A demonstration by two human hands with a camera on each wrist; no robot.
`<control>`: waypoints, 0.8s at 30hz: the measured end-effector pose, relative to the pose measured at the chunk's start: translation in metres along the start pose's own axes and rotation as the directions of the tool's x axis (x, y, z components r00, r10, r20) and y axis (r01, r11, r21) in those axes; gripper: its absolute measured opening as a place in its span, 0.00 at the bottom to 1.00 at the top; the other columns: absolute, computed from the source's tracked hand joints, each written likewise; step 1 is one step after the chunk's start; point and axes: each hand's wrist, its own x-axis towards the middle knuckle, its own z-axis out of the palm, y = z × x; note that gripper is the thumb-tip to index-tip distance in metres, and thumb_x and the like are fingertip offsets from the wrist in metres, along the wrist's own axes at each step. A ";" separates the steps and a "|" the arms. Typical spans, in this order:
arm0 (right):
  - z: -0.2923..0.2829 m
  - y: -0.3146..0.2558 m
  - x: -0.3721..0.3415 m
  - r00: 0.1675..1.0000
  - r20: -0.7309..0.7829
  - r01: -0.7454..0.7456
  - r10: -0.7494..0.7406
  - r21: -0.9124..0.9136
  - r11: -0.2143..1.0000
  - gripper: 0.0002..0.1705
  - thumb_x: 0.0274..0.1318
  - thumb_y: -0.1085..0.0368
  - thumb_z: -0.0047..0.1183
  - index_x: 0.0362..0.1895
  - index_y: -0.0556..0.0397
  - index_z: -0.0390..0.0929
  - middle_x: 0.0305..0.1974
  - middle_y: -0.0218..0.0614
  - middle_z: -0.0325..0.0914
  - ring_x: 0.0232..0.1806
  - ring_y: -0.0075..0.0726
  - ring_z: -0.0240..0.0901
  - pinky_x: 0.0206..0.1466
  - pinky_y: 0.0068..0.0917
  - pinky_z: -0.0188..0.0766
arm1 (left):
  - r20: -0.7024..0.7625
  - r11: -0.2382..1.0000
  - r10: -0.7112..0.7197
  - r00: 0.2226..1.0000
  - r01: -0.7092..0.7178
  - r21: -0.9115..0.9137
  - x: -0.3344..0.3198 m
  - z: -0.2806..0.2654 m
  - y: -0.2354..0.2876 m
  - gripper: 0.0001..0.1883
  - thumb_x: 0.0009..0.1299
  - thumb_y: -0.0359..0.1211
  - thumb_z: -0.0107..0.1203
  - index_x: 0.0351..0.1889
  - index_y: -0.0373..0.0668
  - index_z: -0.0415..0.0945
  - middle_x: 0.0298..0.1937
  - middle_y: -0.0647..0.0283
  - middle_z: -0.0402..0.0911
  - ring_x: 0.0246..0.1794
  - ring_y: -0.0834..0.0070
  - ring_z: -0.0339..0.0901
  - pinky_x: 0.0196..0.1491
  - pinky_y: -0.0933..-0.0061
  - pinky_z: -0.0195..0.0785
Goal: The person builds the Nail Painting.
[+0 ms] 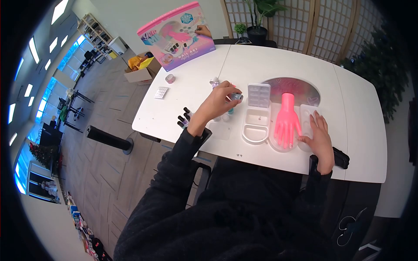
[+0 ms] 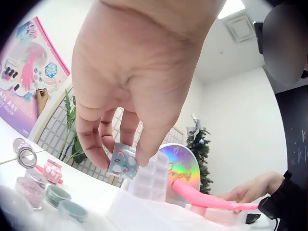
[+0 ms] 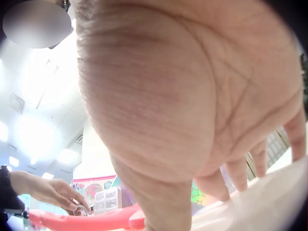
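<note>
Room: patterned carpet, a wood-framed screen, one large potted plant, one smaller plant, a dark green tree at the right.
Table: white, with every item below on or over it.
Box: one, pink and purple, upright at the far edge; "NAIL ART" reads clearly, the rest too blurred to be sure of.
Mirror: one, curved top, behind the pink hand; heart outlines and script on it, the words not fully legible.
Pink hand: one, fingers towards the person, one small mark on a fingertip.
Left hand: thumb and fingers pinch one square.
Square: one, clear-edged, teal with white and pink figures, no wording readable; held above the table, between the jars and the lid.
Right hand: wide, fingers spread, tips on the white tray beside the pink hand.
Lid: one, raised, gridded with small cells.
Bin: one, two compartments, a tiny piece in the upper.
Black caps: about four, grouped left.
Jars: several, pink, green and teal among them; exact number hidden.
Pink jar: one, well apart, near a small white grid.
</note>
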 end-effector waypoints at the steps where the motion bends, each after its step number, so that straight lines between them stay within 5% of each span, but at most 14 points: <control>1: -0.001 0.000 0.000 1.000 0.001 -0.002 0.002 -0.001 1.000 0.58 0.45 0.52 0.78 0.78 0.61 0.65 0.85 0.44 0.52 0.87 0.55 0.45 0.76 0.49 0.69 | 0.003 1.000 -0.003 1.000 0.003 -0.028 -0.002 -0.001 0.004 0.15 0.69 0.30 0.71 0.53 0.36 0.87 0.53 0.54 0.82 0.44 0.66 0.86 0.46 0.71 0.83; 10: -0.001 -0.004 0.000 0.999 0.018 -0.038 0.039 -0.022 0.999 0.57 0.47 0.52 0.77 0.79 0.60 0.65 0.85 0.44 0.51 0.87 0.55 0.44 0.75 0.51 0.70 | 0.150 0.985 0.048 0.988 -0.022 -0.168 -0.006 0.015 0.026 0.14 0.71 0.33 0.71 0.49 0.35 0.86 0.48 0.57 0.85 0.45 0.69 0.84 0.48 0.70 0.83; 16: -0.001 -0.002 0.000 0.999 0.019 -0.026 0.026 0.004 1.000 0.57 0.47 0.52 0.77 0.79 0.60 0.65 0.86 0.44 0.51 0.87 0.55 0.43 0.77 0.50 0.68 | 0.100 0.991 0.012 0.995 0.002 -0.132 -0.007 0.012 0.032 0.15 0.69 0.36 0.72 0.46 0.35 0.87 0.40 0.54 0.86 0.36 0.64 0.84 0.41 0.64 0.78; 24: -0.001 -0.004 0.000 1.000 0.005 -0.023 0.023 -0.015 1.000 0.59 0.45 0.50 0.77 0.78 0.61 0.65 0.85 0.45 0.53 0.87 0.55 0.45 0.77 0.47 0.68 | 0.003 0.998 -0.042 0.999 0.042 -0.048 -0.008 0.007 0.027 0.16 0.71 0.38 0.71 0.49 0.36 0.86 0.42 0.57 0.88 0.41 0.66 0.84 0.43 0.64 0.77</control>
